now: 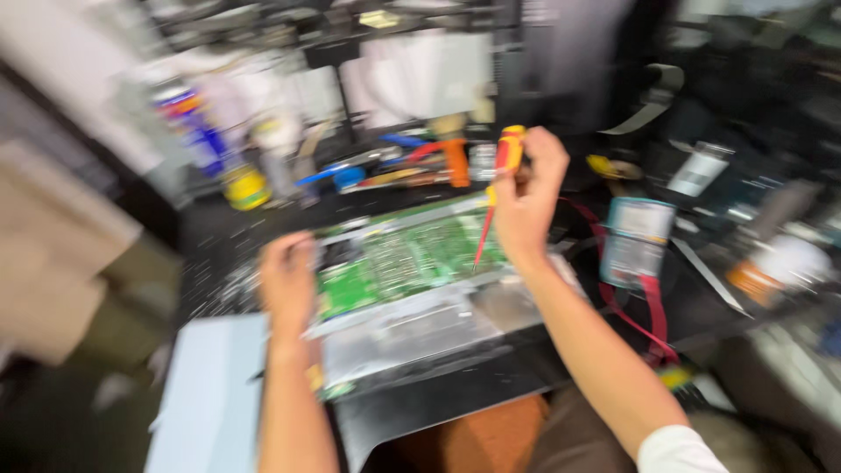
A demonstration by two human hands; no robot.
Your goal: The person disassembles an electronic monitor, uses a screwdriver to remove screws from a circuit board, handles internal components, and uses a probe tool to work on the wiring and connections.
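A green circuit board lies flat in a shallow metal tray on a dark, cluttered desk. The whole view is blurred by motion, so fine parts on the board cannot be made out.

The right hand is above the board's far right corner, its grip closed around a screwdriver with a red and yellow handle. The shaft slants down and the tip meets or nearly meets the board; which one cannot be told.

The left hand is at the board's left edge, fingers curled on the tray's rim. Whether that grip is clamped or only resting cannot be told.

To do this step well, the left hand should likely press the tray firmly, and the screwdriver should stand more upright so the tip does not slip across the board.

Right of the board stands a pale tin can beside a red strap. Beyond the board lie blurred tools and a yellow jar.
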